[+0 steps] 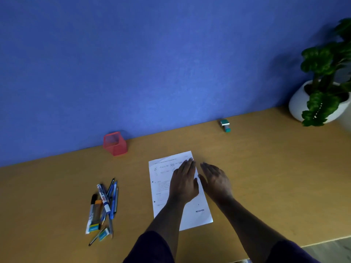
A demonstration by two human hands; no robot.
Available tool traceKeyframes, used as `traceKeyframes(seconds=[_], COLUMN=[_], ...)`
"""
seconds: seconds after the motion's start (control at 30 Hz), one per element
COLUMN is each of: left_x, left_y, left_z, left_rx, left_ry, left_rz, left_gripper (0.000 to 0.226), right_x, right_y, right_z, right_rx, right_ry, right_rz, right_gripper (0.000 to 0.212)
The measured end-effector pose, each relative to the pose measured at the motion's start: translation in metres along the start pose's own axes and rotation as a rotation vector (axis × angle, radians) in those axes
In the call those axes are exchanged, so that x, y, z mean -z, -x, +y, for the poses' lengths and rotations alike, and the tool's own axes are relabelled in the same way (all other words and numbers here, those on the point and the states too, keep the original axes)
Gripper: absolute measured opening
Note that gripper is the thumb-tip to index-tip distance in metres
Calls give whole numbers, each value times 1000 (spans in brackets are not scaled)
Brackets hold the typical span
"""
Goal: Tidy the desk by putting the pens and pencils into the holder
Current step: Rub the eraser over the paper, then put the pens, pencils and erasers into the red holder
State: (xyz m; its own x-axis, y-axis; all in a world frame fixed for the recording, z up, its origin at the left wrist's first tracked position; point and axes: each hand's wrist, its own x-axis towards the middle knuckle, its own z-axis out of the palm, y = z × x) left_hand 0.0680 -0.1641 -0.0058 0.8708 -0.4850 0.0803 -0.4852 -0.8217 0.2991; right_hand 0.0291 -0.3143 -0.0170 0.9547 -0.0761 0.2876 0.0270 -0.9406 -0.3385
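Nothing is tidied yet, as far as I can judge: the pens and pencils [103,207] lie heaped on the bench [266,168], well apart from the red holder [115,144], which looks empty by the wall. The left hand [183,184] lies flat over a sheet of paper [199,215], the right hand [216,180] beside it, each grip spread wide and holding nothing.

Pens [103,207] left of paper [163,186]
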Motion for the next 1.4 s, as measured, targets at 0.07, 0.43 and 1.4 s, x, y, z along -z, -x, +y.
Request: traceKeyframes(seconds=[0.07,0.43,1.4], left_x=[2,19,80], left_y=[19,101,166], left_z=[-6,-65,-196], left_rx=[17,205,765], left_ry=[13,-63,51], left_rz=[16,-124,231], left_gripper=[62,72,40], right_x=[-5,-26,-72], right_y=[9,21,-8], right_z=[-12,-74,-241], right_rx=[11,146,469], right_ry=[0,97,-9], right_rz=[-27,-243,-500], right_gripper=[44,47,45])
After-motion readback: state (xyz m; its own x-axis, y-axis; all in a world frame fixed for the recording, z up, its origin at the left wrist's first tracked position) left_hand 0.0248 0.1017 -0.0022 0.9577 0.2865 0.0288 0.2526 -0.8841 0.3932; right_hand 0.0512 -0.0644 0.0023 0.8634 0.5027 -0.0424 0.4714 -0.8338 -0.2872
